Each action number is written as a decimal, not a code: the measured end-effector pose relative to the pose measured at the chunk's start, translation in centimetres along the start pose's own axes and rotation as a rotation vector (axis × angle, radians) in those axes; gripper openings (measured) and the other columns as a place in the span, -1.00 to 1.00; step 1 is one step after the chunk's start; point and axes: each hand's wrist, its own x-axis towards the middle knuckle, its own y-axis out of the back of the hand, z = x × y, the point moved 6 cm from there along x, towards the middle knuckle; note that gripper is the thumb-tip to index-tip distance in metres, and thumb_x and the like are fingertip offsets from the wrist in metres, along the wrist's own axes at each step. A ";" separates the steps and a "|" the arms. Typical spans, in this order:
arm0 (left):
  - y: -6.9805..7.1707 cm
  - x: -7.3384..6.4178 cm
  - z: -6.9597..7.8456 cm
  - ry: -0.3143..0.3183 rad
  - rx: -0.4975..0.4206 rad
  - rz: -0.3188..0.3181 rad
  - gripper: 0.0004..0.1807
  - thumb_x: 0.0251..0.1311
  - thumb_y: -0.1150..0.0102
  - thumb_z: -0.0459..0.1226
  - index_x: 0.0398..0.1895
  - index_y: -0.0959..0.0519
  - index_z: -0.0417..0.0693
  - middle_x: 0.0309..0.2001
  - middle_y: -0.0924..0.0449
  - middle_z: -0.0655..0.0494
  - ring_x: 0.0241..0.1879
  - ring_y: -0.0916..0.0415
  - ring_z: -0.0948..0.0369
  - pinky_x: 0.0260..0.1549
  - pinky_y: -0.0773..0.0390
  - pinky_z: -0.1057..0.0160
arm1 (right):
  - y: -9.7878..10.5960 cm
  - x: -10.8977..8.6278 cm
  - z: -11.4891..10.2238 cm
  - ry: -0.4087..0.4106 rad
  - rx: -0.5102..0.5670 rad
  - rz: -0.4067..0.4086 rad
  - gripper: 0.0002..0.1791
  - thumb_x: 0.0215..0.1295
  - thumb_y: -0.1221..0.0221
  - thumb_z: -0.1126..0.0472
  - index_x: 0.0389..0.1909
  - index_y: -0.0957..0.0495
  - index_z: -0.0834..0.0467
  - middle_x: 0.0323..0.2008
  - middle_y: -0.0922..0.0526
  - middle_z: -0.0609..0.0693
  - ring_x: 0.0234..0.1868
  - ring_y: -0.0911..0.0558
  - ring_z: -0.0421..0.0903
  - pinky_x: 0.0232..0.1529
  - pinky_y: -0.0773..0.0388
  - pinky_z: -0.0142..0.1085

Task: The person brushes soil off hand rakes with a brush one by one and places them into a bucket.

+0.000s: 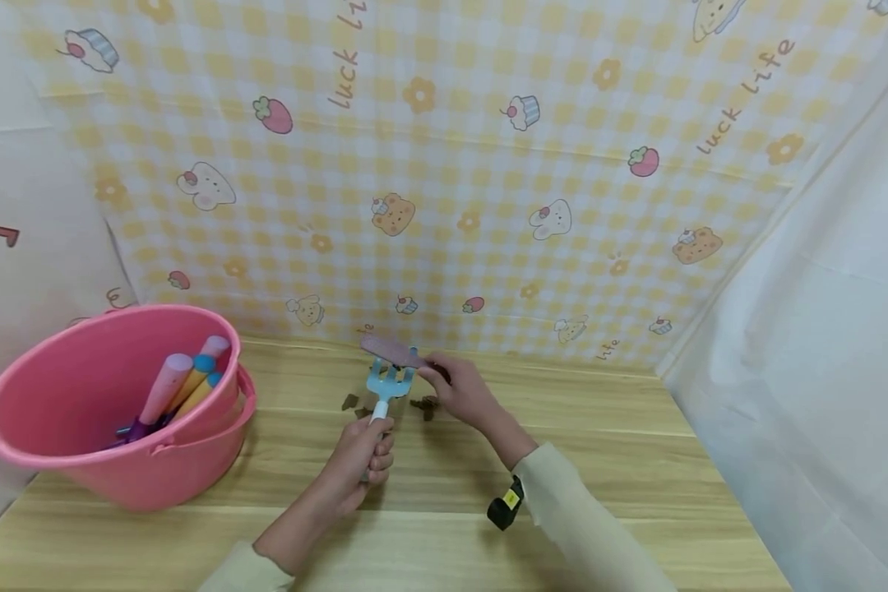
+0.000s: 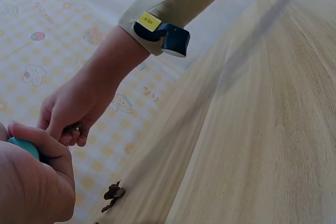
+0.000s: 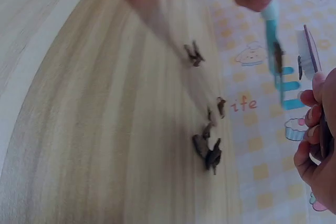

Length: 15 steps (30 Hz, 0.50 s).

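Note:
My left hand grips the handle of a small light-blue garden fork, its tines pointing away from me. A brush with a mauve back is held by my right hand, its head overlapping the tine tips in the head view. White bristles show on the brush in the right wrist view, facing the fork. A brown scrap lies against the fork, and a thin dark bit shows at the bristles. Dark brown dried scraps, leaf-like, lie scattered on the table below both tools.
At the left stands a pink bucket holding several tools with pink and yellow-and-blue handles. A checked, printed cloth hangs behind the wooden table; white sheeting hangs at the right. A black strap device sits at the right cuff.

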 end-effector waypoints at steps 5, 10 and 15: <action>0.2 0.2 -0.1 0.010 -0.009 0.012 -0.88 0.50 0.15 -0.32 -0.25 -0.21 -0.12 -0.61 -0.17 0.22 -0.75 -0.08 0.42 -0.81 -0.14 0.55 | 1.2 -0.3 0.1 -0.066 0.043 0.015 -0.77 0.59 -0.05 0.16 -0.21 -0.62 0.17 -0.60 -0.37 -0.07 -0.64 -0.26 -0.18 -0.57 -0.28 -0.28; 0.4 0.3 0.0 0.018 -0.026 0.002 -0.90 0.48 0.11 -0.33 -0.20 -0.22 -0.13 -0.59 -0.18 0.23 -0.72 -0.09 0.43 -0.80 -0.14 0.57 | 2.2 -1.2 0.7 -0.141 0.067 0.013 -0.74 0.61 0.00 0.15 -0.10 -0.63 0.17 -0.54 -0.40 -0.04 -0.60 -0.27 -0.17 -0.52 -0.28 -0.27; 0.4 0.5 0.2 0.037 -0.040 -0.031 -0.87 0.50 0.10 -0.30 -0.19 -0.20 -0.13 -0.60 -0.17 0.25 -0.74 -0.09 0.45 -0.81 -0.14 0.58 | 3.1 -2.2 1.4 -0.171 0.116 0.020 -0.72 0.63 0.04 0.18 -0.10 -0.62 0.21 -0.53 -0.38 -0.01 -0.63 -0.22 -0.15 -0.55 -0.26 -0.27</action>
